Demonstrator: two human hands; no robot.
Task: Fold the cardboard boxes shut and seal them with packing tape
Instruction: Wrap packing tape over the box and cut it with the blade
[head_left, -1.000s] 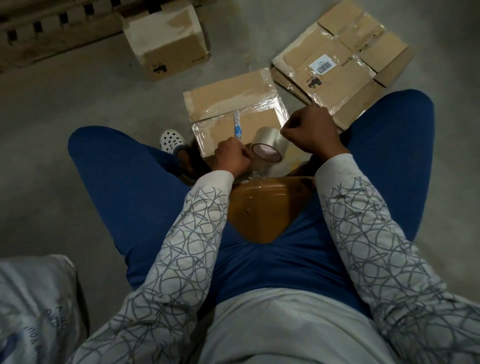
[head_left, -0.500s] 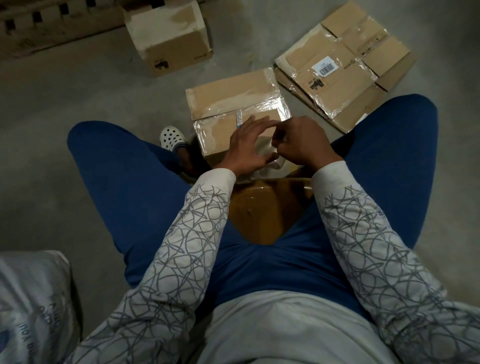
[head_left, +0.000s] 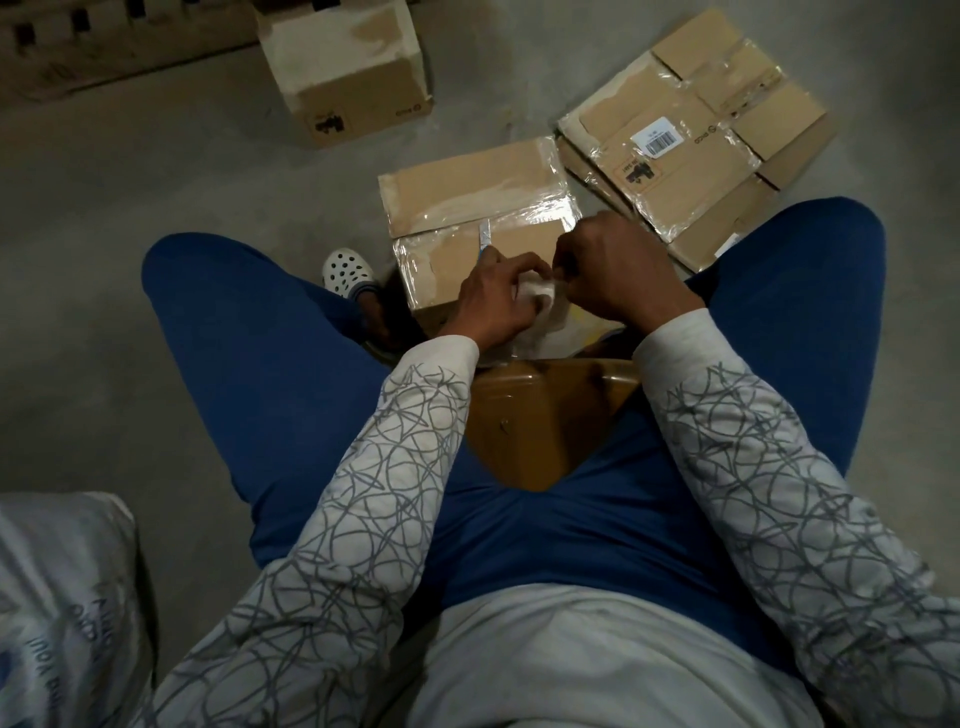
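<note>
A closed cardboard box with glossy tape across its top stands on the floor between my knees. Over its near edge my left hand grips a roll of clear packing tape, which it mostly hides. My right hand is curled in a fist right beside the roll, its fingertips pinching at the roll's edge. A small blue-handled cutter lies on the box top, with its near end under my left hand.
A stack of flattened boxes lies to the right of the box. Another small box stands at the back on the concrete floor, near a wooden pallet. I sit on a brown stool. A white sack lies at the lower left.
The roll was held up with its hole showing and my hands apart. Both hands then came down together over the box, and my left hand now wraps the roll.
</note>
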